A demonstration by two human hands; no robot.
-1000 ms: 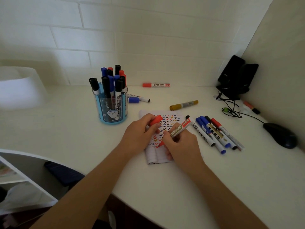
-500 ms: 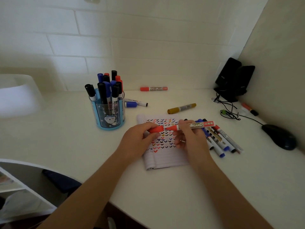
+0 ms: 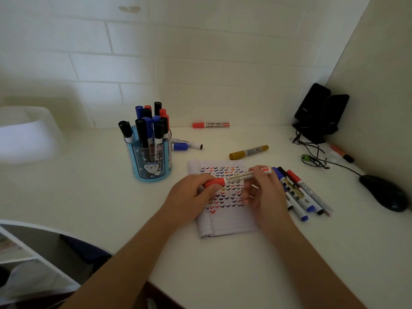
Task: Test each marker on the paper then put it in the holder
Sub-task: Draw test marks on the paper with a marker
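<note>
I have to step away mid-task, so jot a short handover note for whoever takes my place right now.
Left hand pinches the red cap end of the red whiteboard marker; right hand holds its barrel, above the paper. Cap looks on.
Holder already has many markers. Paper carries rows of test ticks.
Left: put this one in the holder, then test the cluster of markers right of the paper, the gold marker and the others lying behind.

Black mouse [image 3: 384, 192] right; black speakers [image 3: 321, 112] behind.
</note>
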